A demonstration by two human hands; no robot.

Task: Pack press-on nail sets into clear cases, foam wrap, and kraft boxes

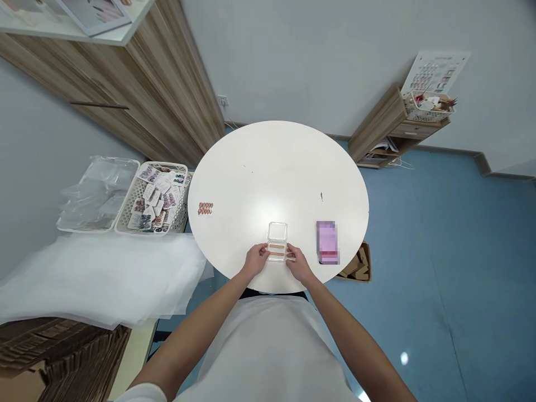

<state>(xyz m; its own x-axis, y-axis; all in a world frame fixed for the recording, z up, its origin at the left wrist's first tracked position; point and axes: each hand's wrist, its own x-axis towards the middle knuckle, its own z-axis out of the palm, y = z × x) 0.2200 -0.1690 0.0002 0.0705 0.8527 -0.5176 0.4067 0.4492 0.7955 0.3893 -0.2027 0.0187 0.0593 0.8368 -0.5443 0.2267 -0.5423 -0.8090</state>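
Note:
A small clear plastic case lies open near the front edge of the round white table, its lid flipped away from me. Two orange-brown strips show in its lower half. My left hand pinches the case's left side. My right hand grips its right side with curled fingers. A small card of reddish press-on nails lies at the table's left edge, apart from both hands.
A pink phone-like object rests on the table to the right. To the left stand a white basket of nail packets, a clear tray and sheets of white foam. Cardboard lies at lower left.

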